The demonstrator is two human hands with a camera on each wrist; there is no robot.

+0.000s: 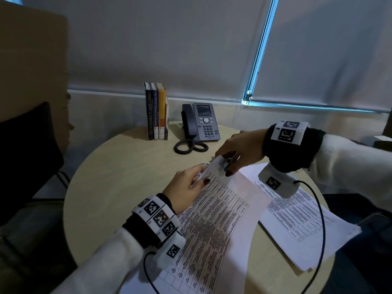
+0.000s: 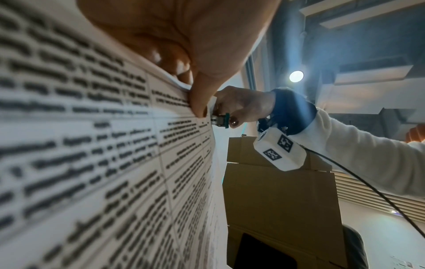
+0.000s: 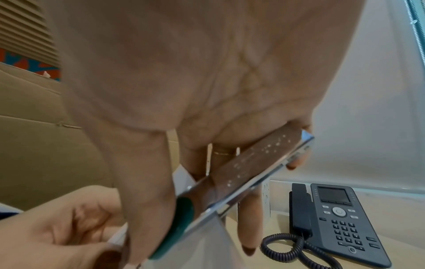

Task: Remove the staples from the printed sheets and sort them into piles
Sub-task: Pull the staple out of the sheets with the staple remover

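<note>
The stapled sheets (image 1: pixel 214 211) are being held up at their top corner, over the middle of the tabletop (image 1: pixel 127 166), pinched by the left hand (image 1: pixel 184 183). A staple remover (image 1: pixel 228 161) is being squeezed onto that corner by the right hand (image 1: pixel 241 149). Toward the right edge, one pile (image 1: pixel 297 219) is lying flat, probably already freed. This set is judged not yet separated. No containers are being shown.

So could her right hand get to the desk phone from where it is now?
Probably yes: the desk phone sits just beyond the right hand with bare table between, though that hand grips the staple remover.
</note>
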